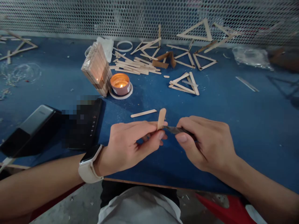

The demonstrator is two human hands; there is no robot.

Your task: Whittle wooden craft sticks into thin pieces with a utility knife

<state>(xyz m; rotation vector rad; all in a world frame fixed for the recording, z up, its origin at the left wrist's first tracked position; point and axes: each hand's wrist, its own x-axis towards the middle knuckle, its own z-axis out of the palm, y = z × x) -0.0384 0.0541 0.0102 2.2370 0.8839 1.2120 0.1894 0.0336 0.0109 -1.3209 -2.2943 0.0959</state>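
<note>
Between the thumb and fingers of my left hand (130, 143), a popsicle stick (161, 117) is pinched upright, its rounded end up. My right hand (207, 141) is wrapped round a dark craft knife (175, 129), whose blade tip meets the stick's right edge just above my left thumb. A single loose popsicle stick (143, 113) lies flat on the blue table just beyond my left hand, its right end cut at a slant. Farther off, a small triangle of sticks (183, 88) rests on the table.
A lit candle (120, 88) in a tin burns beside a wrapped bundle of sticks (97, 68). Behind it are a pile of loose sticks (135, 66) and several stick triangles (204, 60). A phone (86, 127) and a black box-like object (30, 130) lie left; a perforated metal screen (140, 18) stands behind.
</note>
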